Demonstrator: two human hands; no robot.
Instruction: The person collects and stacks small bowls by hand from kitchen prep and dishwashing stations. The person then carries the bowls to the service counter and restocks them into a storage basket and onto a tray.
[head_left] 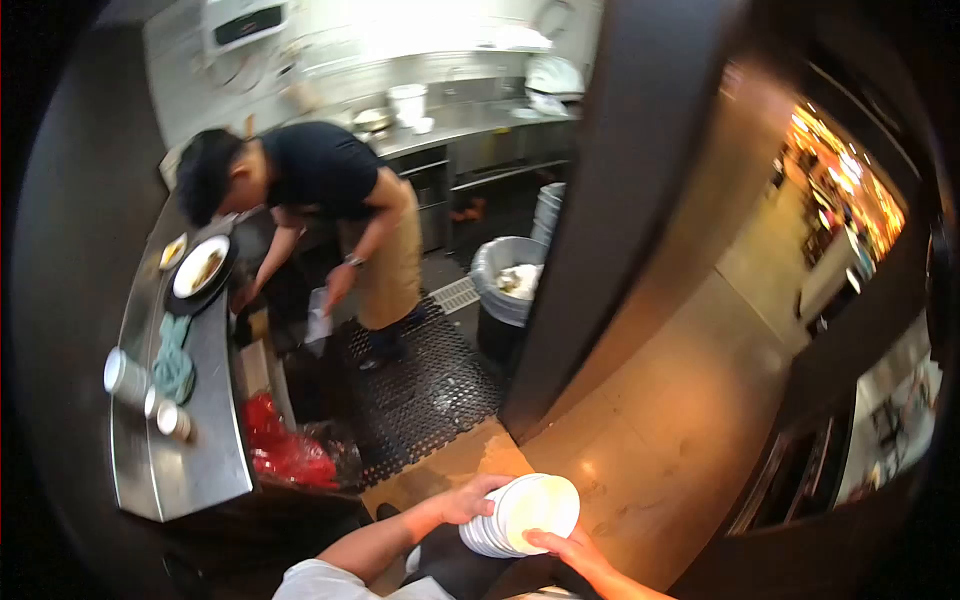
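Observation:
A stack of white bowls or plates (541, 508) is held low at the bottom centre, in front of my body. My left hand (472, 499) grips its left side, with the thumb over the rim. On the lower right side, my right hand (566, 548) closes on the same stack, its thumb lying across the top piece. The fingers of both hands beneath the stack are hidden.
A co-worker (325, 190) bends over behind a steel counter (215, 440) with cups, a teal cloth and a white oval plate (201, 267). A lined bin (505, 285) stands beside a dark pillar (625, 190). Red plastic (285, 445) lies below the counter.

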